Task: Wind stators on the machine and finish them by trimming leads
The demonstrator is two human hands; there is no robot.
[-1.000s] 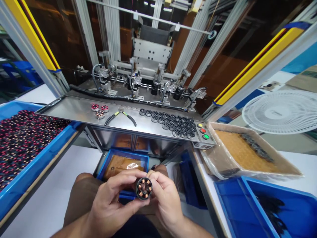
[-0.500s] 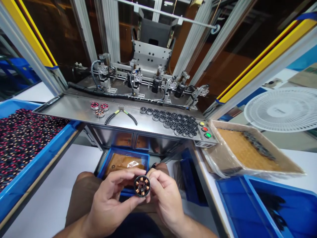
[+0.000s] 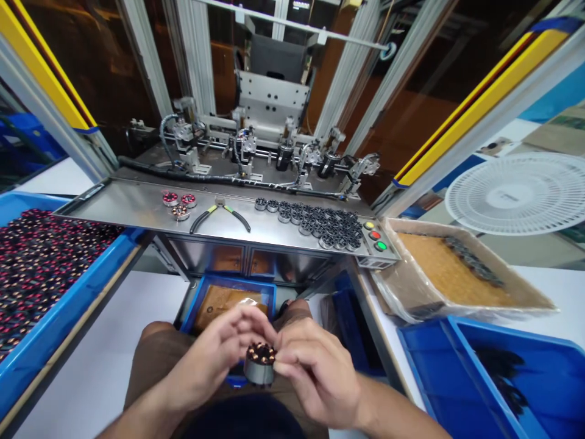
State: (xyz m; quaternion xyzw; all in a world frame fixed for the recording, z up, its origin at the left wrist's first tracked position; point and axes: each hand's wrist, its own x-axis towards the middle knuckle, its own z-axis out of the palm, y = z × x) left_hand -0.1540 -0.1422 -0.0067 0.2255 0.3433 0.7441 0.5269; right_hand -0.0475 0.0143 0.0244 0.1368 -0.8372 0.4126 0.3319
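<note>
smooth steel shelf (image 3: 123,198), right grip (image 3: 322,369) tight on grey metal cylinder (image 3: 259,371), left grip (image 3: 208,353) unclear

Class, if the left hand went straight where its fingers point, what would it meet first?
Likely the right hand; depth is unclear, so the copper-wound part it holds might come first.

Metal posts (image 3: 196,67) and dark brownish panels (image 3: 114,67) rise beyond the back edge of the tabletop (image 3: 123,198); cabinet doors (image 3: 292,262) stand below its front edge. A white light (image 3: 300,5) glows beyond.
</note>
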